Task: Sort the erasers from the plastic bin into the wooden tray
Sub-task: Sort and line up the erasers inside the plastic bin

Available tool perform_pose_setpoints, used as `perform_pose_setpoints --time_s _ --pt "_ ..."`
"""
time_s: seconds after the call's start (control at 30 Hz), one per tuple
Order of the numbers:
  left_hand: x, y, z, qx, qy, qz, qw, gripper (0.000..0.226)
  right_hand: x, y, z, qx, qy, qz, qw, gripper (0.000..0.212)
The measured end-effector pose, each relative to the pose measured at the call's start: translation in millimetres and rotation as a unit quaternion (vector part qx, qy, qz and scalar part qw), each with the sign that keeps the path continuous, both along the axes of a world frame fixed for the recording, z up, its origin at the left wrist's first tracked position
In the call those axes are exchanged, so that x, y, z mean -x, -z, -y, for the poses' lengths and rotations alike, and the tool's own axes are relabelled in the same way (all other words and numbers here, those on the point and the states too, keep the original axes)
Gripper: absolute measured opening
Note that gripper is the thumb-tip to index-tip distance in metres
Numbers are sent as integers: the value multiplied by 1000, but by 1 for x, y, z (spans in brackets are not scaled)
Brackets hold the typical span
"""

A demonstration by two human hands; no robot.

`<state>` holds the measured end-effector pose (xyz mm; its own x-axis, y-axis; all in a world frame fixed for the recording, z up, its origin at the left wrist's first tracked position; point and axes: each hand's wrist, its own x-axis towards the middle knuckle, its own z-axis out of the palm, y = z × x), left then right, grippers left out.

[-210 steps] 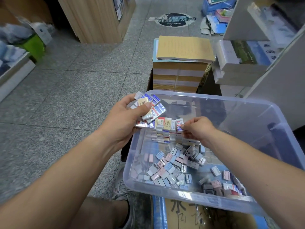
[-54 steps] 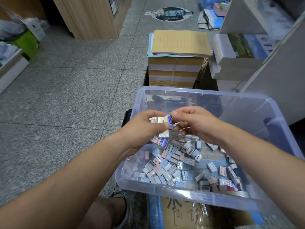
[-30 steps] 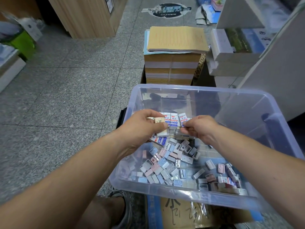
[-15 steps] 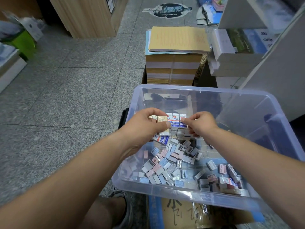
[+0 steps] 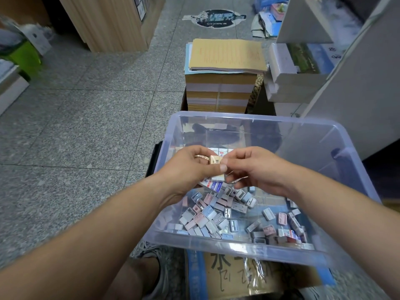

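Note:
A clear plastic bin (image 5: 244, 249) sits in front of me, its floor covered with several small wrapped erasers (image 5: 213, 215) in pink, blue and grey. My left hand (image 5: 190, 169) holds a stack of erasers (image 5: 213, 179) above the bin, thumb pressed on top. My right hand (image 5: 253, 169) meets it from the right, fingertips pinching an eraser at the stack's edge. A row of upright erasers (image 5: 220, 150) shows just behind the hands. No wooden tray is in view.
A tall pile of yellow notebooks (image 5: 223, 76) stands behind the bin. White shelving (image 5: 337, 87) rises on the right, a wooden cabinet (image 5: 112, 20) at the back left. The bin rests on a cardboard box (image 5: 242, 276). My shoe (image 5: 151, 267) is below on the grey tile floor.
My right hand has risen from the erasers in the bin and come up against the stack in my left hand. The left hand stayed roughly in place.

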<state>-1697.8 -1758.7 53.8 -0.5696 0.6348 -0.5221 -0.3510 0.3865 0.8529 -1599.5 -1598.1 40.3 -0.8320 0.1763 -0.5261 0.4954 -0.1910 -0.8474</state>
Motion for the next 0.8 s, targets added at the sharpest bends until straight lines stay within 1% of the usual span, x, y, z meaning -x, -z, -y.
perform_pose_setpoints --time_s 0.07,0.13,0.27,0.33,0.4,0.5,0.67,0.73,0.8 --pt "-3 -1 -2 0 6 5 1000 42 -4 0 -1 17 3 18 1000 8" --pt "-6 -1 -4 -2 8 15 1000 39 -7 -1 -1 40 3 35 999 9" --pt "-6 0 -6 -21 15 55 998 40 -10 -6 1 98 14 56 994 26" --pt "-5 0 -7 -26 25 65 997 43 -12 -9 1 134 32 57 989 24" --pt "-6 0 -9 -29 35 69 997 49 -13 -9 0 142 48 57 987 20" --pt "-6 4 -10 -20 37 52 998 52 -13 -5 -3 111 70 40 991 16" --pt "-6 9 -10 20 37 24 999 35 -16 -4 -7 58 69 22 996 16" --pt "-3 9 -9 31 37 -12 999 35 -13 5 -17 -7 98 35 995 15" --pt "0 9 -8 31 27 -38 998 36 -9 21 -33 -116 147 59 980 8"
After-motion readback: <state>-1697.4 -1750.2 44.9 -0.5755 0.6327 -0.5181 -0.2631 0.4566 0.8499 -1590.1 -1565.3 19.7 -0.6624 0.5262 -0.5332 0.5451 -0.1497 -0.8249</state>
